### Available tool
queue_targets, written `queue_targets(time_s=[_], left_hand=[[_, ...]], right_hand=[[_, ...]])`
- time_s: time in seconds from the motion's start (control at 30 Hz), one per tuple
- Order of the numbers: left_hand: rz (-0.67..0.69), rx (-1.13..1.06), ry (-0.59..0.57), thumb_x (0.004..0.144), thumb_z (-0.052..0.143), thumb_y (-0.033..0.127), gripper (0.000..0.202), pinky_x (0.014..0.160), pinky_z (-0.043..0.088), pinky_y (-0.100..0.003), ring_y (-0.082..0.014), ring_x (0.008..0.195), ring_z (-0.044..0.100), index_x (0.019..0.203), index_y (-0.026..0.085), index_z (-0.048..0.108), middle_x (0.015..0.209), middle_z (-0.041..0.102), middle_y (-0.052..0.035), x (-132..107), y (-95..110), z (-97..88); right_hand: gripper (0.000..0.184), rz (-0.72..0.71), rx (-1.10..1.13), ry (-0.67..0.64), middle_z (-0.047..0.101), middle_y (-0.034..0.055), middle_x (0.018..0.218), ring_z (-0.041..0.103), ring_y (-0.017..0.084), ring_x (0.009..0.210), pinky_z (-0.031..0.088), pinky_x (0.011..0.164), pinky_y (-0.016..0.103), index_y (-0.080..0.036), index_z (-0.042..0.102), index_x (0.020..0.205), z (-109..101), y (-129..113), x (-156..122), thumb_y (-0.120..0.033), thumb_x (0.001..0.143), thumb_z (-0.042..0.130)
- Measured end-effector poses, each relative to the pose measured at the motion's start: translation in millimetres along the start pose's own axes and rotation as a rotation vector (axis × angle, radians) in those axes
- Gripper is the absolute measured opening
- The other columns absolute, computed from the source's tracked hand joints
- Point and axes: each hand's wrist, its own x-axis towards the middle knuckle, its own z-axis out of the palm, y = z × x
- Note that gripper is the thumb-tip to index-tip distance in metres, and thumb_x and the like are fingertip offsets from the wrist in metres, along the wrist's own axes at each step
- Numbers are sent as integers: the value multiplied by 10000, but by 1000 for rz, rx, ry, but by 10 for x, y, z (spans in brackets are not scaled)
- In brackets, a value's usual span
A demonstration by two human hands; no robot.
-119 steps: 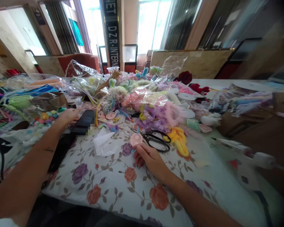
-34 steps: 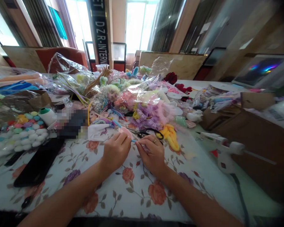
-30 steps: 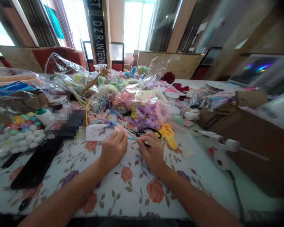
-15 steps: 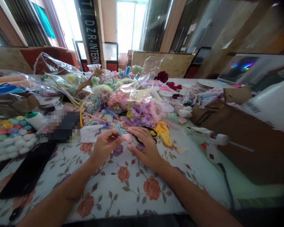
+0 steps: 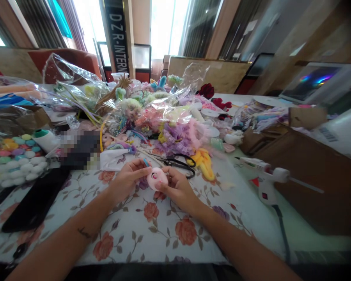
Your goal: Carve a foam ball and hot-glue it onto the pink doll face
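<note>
A round, pale pink doll head [image 5: 156, 180] with a dark eye and a pink mark is held low over the floral cloth. My right hand [image 5: 179, 188] grips it from the right, thumb in front and fingers behind. At its left edge, the thumb of my left hand [image 5: 126, 176] touches the pink head. Between the fingers of that hand sticks up a small blue strip [image 5: 146, 162]; its lower end is hidden. Black-handled scissors [image 5: 181, 164] lie just beyond my right hand, beside a fuzzy yellow piece [image 5: 203, 164].
A hot glue gun [image 5: 265, 175] with a glue stick stands at right, before a cardboard box [image 5: 307, 179]. Left are a black phone-like slab [image 5: 32, 203], a bag of pompoms [image 5: 17, 164] and a thread cone [image 5: 45, 140]. Craft flowers and plastic wrap [image 5: 160, 113] pile up behind.
The pink head has turned so that its marked side shows. My right hand has closed around it, and my left thumb has come against its edge. The view has shifted slightly.
</note>
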Motion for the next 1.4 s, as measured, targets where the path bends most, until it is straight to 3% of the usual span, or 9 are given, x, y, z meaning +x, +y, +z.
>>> queue_targets(time_s=[0.23,0.5,0.73,0.87,1.0,1.1,1.23,1.3,1.4], left_hand=[[345,628,303,724,724,275,98,669,455,-261,-144,698,581,751,183,706,725,668,-10,-36,-57,-7],[51,-10,179,650,800,299,306,583,447,-196,-87,621,562,883,153,666,736,631,10,46,-33,13],[87,43,176,675,790,291,248,573,415,-161,-65,626,537,854,148,693,729,627,10,33,-52,-2],[201,39,305,658,793,287,274,638,441,-183,-84,681,558,876,155,691,754,640,3,63,-52,-14],[288,-31,548,630,785,291,263,700,463,-221,-94,692,572,822,149,675,760,641,0,156,-22,-151],[386,260,680,680,728,320,239,735,476,-270,-136,737,593,847,151,697,828,674,-34,182,19,-271],[423,682,516,743,637,281,411,820,490,-325,-196,897,625,1145,198,666,1121,679,-72,120,7,-248],[330,649,353,774,607,286,448,777,508,-322,-194,839,644,1211,188,628,1042,709,-71,85,-40,-167],[200,539,103,820,590,364,320,761,508,-301,-193,815,645,1037,160,707,923,725,-67,65,-112,-47]], right_hand=[[351,92,27,88,635,-32,665,629,117,480,492,449,213,-196,505,888,52,88,41,-415,737,734],[404,65,116,45,655,-21,748,649,117,599,523,578,235,-204,491,895,53,96,46,-410,695,774],[442,120,147,-17,678,-10,767,657,123,617,502,574,231,-205,481,888,52,110,53,-389,658,811],[420,117,173,-36,696,1,733,667,138,607,508,566,243,-195,494,890,35,109,62,-391,676,798],[404,119,194,-26,703,3,723,669,144,603,509,557,246,-193,506,876,27,117,70,-372,671,805],[393,97,251,73,703,-2,754,677,152,647,521,594,258,-204,514,876,25,116,83,-365,668,805],[332,85,410,171,696,3,798,685,173,722,537,678,291,-207,530,843,6,89,109,-353,684,783],[283,100,491,151,693,16,800,683,182,733,536,686,300,-201,548,839,-6,70,114,-354,712,749],[241,97,548,113,687,26,800,670,174,732,526,674,289,-195,579,852,-13,50,111,-353,742,725]])
